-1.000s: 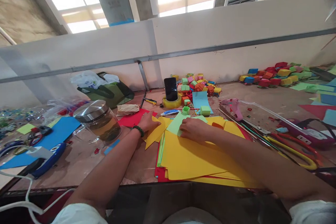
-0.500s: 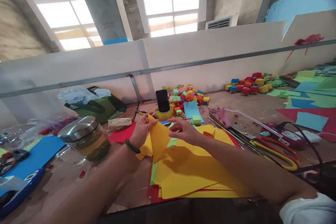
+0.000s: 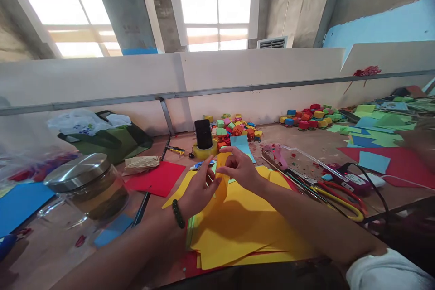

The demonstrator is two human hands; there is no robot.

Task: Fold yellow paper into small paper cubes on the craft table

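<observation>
A small sheet of yellow paper [image 3: 222, 186] stands bent into a curve between my hands, above a stack of larger yellow paper sheets [image 3: 238, 235]. At its top edge, the thumb and index finger of my right hand [image 3: 240, 170] pinch it. My left hand [image 3: 200, 188], with a dark green bead bracelet [image 3: 178, 214] on the wrist, holds the sheet's left side between thumb and fingers; its grip is partly hidden. Just behind the hands, a black phone [image 3: 203, 133] leans upright on a yellow tape roll [image 3: 204, 150].
Folded paper cubes [image 3: 234, 128] are heaped behind; more cubes [image 3: 307, 118] lie further right. A lidded glass jar [image 3: 91, 190] stands left, near a green bag [image 3: 108, 142]. Right are scissors [image 3: 340, 199], a pink glue gun [image 3: 280, 156] and coloured papers. A blurred brown shape enters at the right edge.
The yellow sheet, a flat pointed shape before, is now curved. My right hand has closed on its top edge, and my left hand has shifted lower. The view has swung slightly right.
</observation>
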